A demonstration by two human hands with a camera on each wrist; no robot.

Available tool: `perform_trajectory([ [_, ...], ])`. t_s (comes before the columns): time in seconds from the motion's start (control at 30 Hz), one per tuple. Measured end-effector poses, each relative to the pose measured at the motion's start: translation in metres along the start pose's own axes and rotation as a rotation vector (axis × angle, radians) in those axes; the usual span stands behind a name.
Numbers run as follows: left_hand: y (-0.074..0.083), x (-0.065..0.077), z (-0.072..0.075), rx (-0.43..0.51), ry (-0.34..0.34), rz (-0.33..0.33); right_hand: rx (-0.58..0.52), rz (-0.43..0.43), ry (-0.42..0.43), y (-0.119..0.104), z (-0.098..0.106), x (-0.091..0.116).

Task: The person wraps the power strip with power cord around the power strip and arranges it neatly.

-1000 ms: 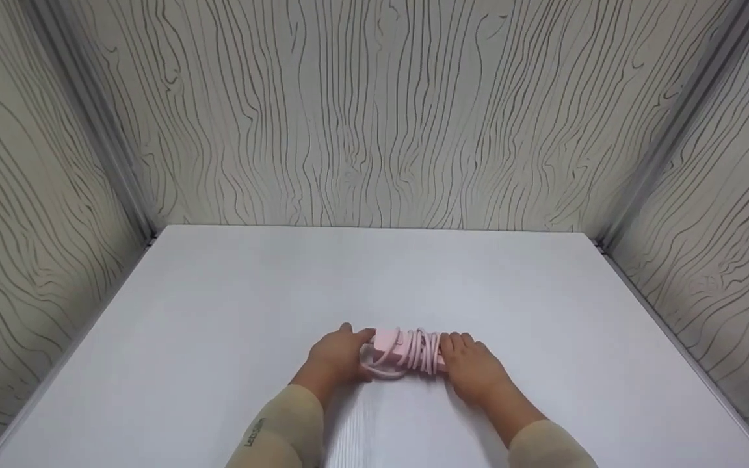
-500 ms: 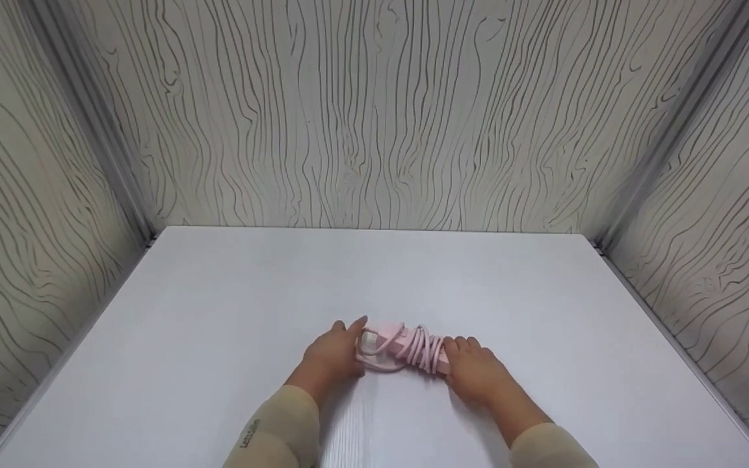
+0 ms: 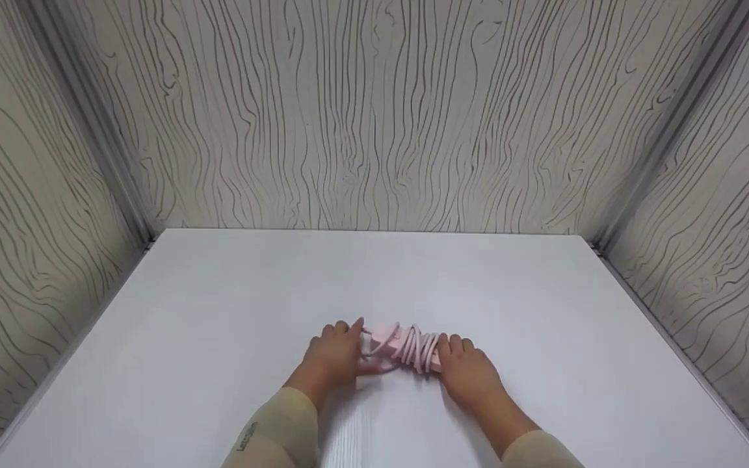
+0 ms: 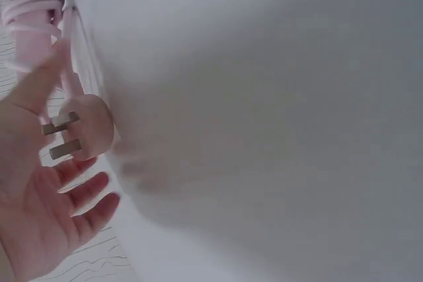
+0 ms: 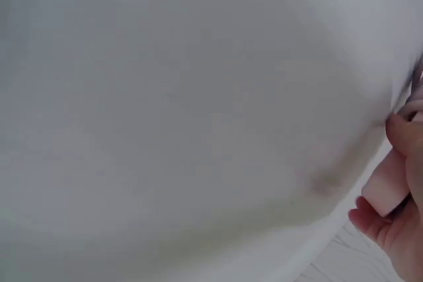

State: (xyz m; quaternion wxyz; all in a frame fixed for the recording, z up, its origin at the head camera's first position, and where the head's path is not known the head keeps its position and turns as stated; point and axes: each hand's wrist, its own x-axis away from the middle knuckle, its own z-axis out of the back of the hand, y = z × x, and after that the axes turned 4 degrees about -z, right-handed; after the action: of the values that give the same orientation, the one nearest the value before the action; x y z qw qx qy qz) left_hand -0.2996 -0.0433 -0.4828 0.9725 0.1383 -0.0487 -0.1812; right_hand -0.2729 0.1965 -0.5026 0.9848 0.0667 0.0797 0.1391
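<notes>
A pink power strip [image 3: 384, 333] lies on the white tabletop, its pink cord [image 3: 419, 351] wound round it in several loops. My right hand [image 3: 469, 374] grips the strip's right end; in the right wrist view that blunt end [image 5: 386, 186] sits between thumb and fingers. At the other end is my left hand [image 3: 332, 357]. The left wrist view shows its thumb reaching across to the cord and strip, while its fingers spread loosely beside the plug [image 4: 92, 127]. Metal prongs on the plug face the palm. Whether the index finger touches the plug is hard to see.
The white table [image 3: 270, 279] is enclosed by wood-grain patterned panels [image 3: 348, 117] at the back and both sides. Grey metal posts [image 3: 98, 130] stand in the back corners.
My left thumb has come in along the cord loop at the strip's left end, its fingers spreading. The strip tilted slightly, then shifted a little left; my right hand kept its grip.
</notes>
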Motion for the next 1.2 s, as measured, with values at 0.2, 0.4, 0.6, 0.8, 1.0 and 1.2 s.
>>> perform_trajectory([
  [0.2,0.017,-0.008,-0.005,0.064,0.047,-0.070,0.192,0.001,0.146,-0.007,-0.008,0.003],
  [0.4,0.023,-0.014,-0.002,0.155,0.086,-0.114,0.257,0.028,0.180,-0.005,-0.010,0.007],
  [0.6,0.022,-0.017,0.002,0.125,0.097,-0.158,0.069,0.083,0.032,0.002,0.002,0.001],
  [0.8,0.020,-0.017,0.002,0.033,0.110,-0.182,-0.342,0.000,-0.172,0.013,0.016,-0.009],
  [1.0,0.020,-0.014,0.005,0.025,0.094,-0.193,-0.509,-0.018,-0.181,0.020,0.014,-0.008],
  [1.2,0.022,-0.016,0.005,0.068,0.035,-0.121,-0.631,0.027,-0.188,0.024,0.010,-0.010],
])
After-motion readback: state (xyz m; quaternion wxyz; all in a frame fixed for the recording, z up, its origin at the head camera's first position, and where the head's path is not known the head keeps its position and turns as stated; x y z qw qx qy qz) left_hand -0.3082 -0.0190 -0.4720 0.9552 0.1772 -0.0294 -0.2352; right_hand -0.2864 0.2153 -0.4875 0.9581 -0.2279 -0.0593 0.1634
